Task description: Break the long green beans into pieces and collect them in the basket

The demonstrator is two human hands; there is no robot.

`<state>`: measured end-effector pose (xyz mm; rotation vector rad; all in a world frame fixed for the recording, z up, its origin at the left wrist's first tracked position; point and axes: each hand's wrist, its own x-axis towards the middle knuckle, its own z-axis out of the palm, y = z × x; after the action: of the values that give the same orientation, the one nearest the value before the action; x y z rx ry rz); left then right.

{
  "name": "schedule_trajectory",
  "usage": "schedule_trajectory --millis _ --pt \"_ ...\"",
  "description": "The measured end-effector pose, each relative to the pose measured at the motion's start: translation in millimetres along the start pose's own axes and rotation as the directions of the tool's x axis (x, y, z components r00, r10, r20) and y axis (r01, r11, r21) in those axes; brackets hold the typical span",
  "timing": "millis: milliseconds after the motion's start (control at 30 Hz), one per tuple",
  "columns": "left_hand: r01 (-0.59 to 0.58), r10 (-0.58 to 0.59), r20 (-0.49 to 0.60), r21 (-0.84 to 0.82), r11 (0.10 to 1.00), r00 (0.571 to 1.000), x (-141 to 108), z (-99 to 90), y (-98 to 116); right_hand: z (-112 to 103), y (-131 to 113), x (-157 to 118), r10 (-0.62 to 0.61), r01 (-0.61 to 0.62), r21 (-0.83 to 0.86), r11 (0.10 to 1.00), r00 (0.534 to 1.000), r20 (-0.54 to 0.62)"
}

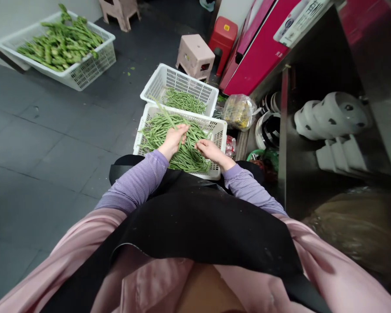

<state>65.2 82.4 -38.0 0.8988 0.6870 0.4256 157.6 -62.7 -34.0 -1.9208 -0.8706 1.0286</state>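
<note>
Long green beans (190,161) fill the near white basket (219,130) in front of my knees. Over the basket's middle, my left hand (175,138) is closed around some green beans, whose ends stick out past the fingers toward the far basket. My right hand (210,149) is just to the right, above the same pile, with its thumb and fingers pinched together; whatever lies between the fingertips is too small to make out. Behind, the far white basket (172,77) holds a smaller heap of green beans (185,101).
A white basket of thick green vegetables (60,45) is at the upper left. Beyond the far basket stand a pink stool (195,54) and a red stool (223,39). Bagged yellow items (239,112) lie right of the baskets, beside a metal shelf (283,139) with white containers.
</note>
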Motion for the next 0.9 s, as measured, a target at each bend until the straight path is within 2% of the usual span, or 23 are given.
schedule_trajectory --millis 67,167,300,400,567,767,833,900 --pt "-0.031 0.031 -0.021 -0.016 0.999 0.999 2 -1.6 7 -2 -2 -6 0.057 -0.06 0.068 0.996 0.997 0.048" --pt "-0.037 0.037 -0.034 0.014 0.999 0.999 2 -2.7 13 -2 -4 -14 0.071 -0.085 0.146 0.986 0.993 0.098" --pt "-0.084 0.088 -0.108 0.042 0.996 0.99 0 -3.6 18 -4 -5 -19 0.101 -0.1 0.347 0.932 0.995 0.016" --pt "-0.102 0.111 -0.089 0.102 0.99 0.99 -3 -2.4 19 -6 -5 -21 0.171 -0.139 0.482 0.865 0.985 -0.023" --pt "-0.099 0.104 -0.075 0.066 0.993 0.992 -7 0.0 18 -4 -10 -24 0.204 -0.194 0.454 0.87 0.979 0.026" --pt "0.01 -0.01 -0.012 0.053 0.999 1.0 -6 -3.7 20 0 -12 -30 0.177 -0.219 0.417 0.882 0.975 0.138" --pt "-0.018 0.021 -0.035 0.076 0.997 0.999 -6 -3.4 19 0 -10 -28 0.185 -0.209 0.458 0.864 0.978 0.098" --pt "-0.063 0.071 -0.063 0.118 0.991 0.995 -8 -1.4 17 -4 -7 -22 0.214 -0.158 0.559 0.814 0.976 -0.036"
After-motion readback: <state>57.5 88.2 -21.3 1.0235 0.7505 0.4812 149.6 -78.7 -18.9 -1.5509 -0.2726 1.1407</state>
